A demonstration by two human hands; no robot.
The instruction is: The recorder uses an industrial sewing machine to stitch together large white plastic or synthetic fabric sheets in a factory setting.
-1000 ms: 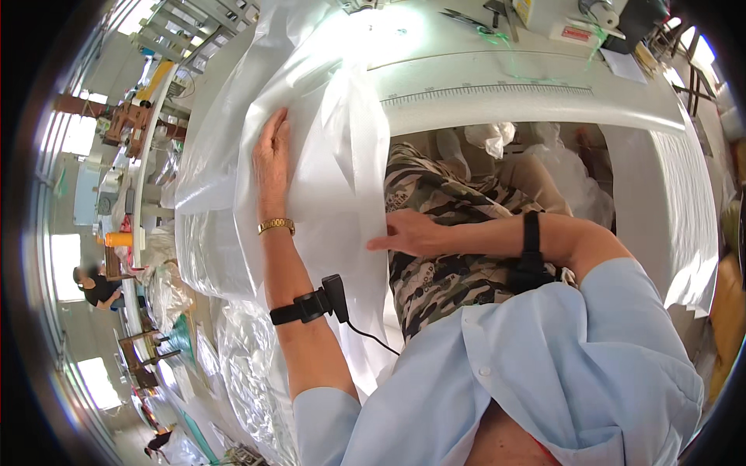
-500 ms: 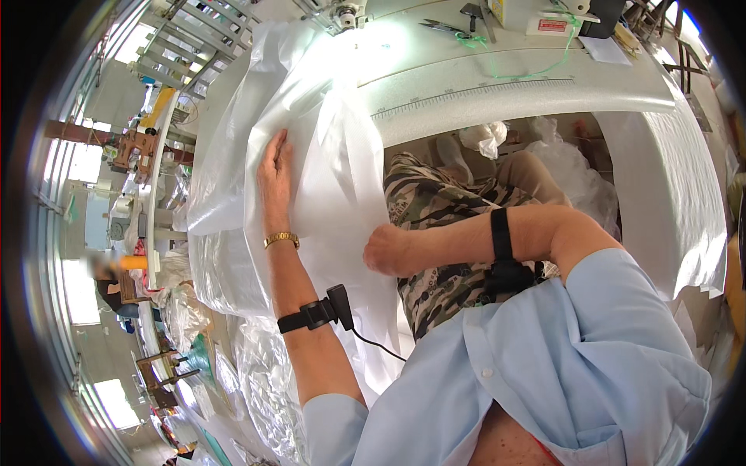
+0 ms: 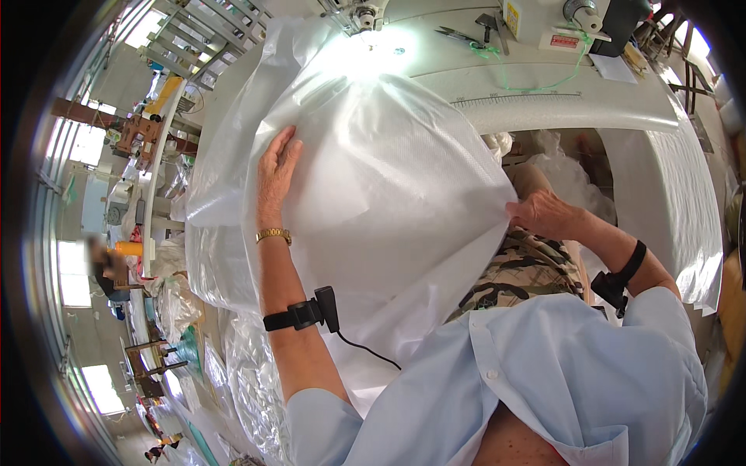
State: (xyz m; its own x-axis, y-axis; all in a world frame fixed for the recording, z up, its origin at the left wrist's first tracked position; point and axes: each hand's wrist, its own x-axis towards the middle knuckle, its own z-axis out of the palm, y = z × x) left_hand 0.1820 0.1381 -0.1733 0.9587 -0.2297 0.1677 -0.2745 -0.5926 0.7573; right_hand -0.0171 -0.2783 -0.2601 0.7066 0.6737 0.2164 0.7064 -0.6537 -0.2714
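Note:
A large translucent white plastic sheet (image 3: pixel 373 194) spreads from the lit sewing machine head (image 3: pixel 364 17) down over my lap. Flat on its left part rests my left hand (image 3: pixel 277 167), fingers stretched upward and the thumb a little apart. My right hand (image 3: pixel 546 213) pinches the sheet's right edge between thumb and fingers and holds it out to the right. Creases run from that pinch and from the bright spot below the machine. The stitching point itself is washed out by the lamp's glare.
On the white machine table (image 3: pixel 435 97) lie black thread snips (image 3: pixel 458 36), a small dark tool (image 3: pixel 487 25) and green thread (image 3: pixel 536 88). A printed ruler scale (image 3: pixel 517 99) runs along its front. More plastic sheeting (image 3: pixel 668 194) hangs at the right. A person (image 3: pixel 107 268) sits far left.
My right hand has moved right, drawing the sheet's edge outward over my camouflage trousers. My left hand stays on the sheet, its thumb now spread more.

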